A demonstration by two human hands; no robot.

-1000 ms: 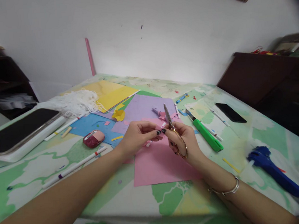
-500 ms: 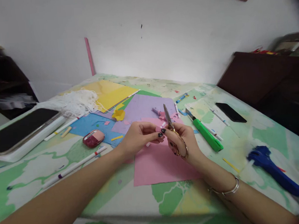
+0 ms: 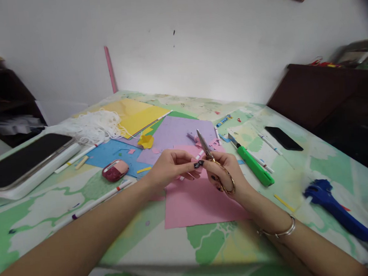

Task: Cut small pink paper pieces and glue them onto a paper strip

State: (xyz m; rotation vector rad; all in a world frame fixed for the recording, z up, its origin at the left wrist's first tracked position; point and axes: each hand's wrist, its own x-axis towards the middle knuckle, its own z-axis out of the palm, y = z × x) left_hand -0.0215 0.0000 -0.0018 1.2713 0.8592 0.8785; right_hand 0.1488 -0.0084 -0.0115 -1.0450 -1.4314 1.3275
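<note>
Over a pink paper sheet (image 3: 202, 205), my two hands meet, thumb tips touching. My left hand (image 3: 170, 169) pinches a small pink paper piece (image 3: 193, 159), mostly hidden by the fingers. My right hand (image 3: 227, 175) has the scissors (image 3: 204, 144) in its grip, gold-coloured handles at the fingers and blades pointing up and away. Its thumb and fingertips also reach the pink piece. A white stick with coloured marks (image 3: 199, 155) lies under the hands, partly covered. Behind them, a rolled purple and pink paper piece (image 3: 193, 137) rests on a lilac sheet (image 3: 178, 130).
A green box cutter (image 3: 253, 164) lies to the right with its blade out, near a black phone (image 3: 283, 138) and a blue-handled tool (image 3: 342, 214). On the left are a large phone (image 3: 27, 158), white string (image 3: 93, 126), a dark red case (image 3: 115, 170) and a yellow paper flower (image 3: 146, 141).
The scissors' tips have swung slightly left. My right thumb has come against my left thumb at the pink piece. The things on the table have stayed put.
</note>
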